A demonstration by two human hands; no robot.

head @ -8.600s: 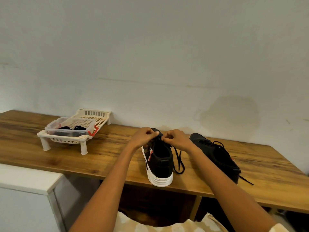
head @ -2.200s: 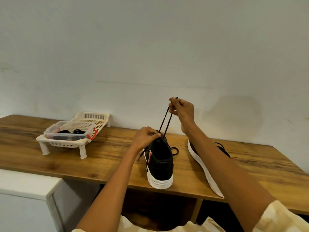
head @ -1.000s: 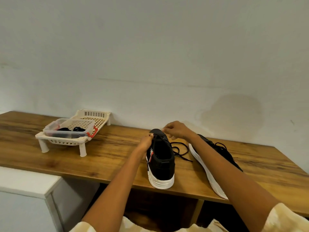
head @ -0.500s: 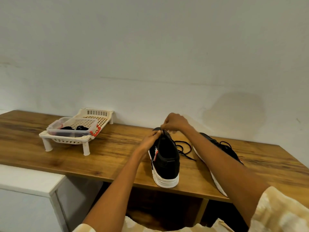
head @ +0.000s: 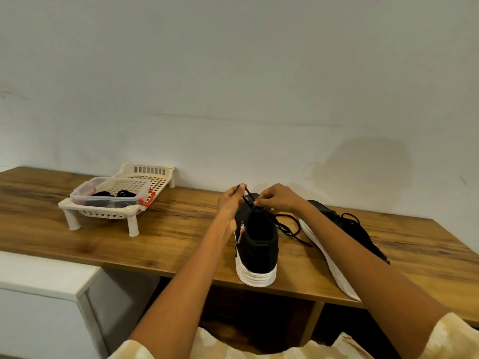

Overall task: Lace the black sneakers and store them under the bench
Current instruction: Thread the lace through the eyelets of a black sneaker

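Left hand (head: 229, 206) pinches black lace (head: 248, 196) at its raised end; right hand (head: 278, 199) pinches the same lace lower, just above the upright sneaker (head: 256, 244), which stands heel toward the camera at the wooden bench (head: 166, 229) front edge. Second sneaker (head: 344, 237) lies tipped, white sole showing, partly behind the right forearm. Far left, a white slatted rack (head: 145, 177) carries a clear tub (head: 108, 195) holding dark coiled items, too small to identify.
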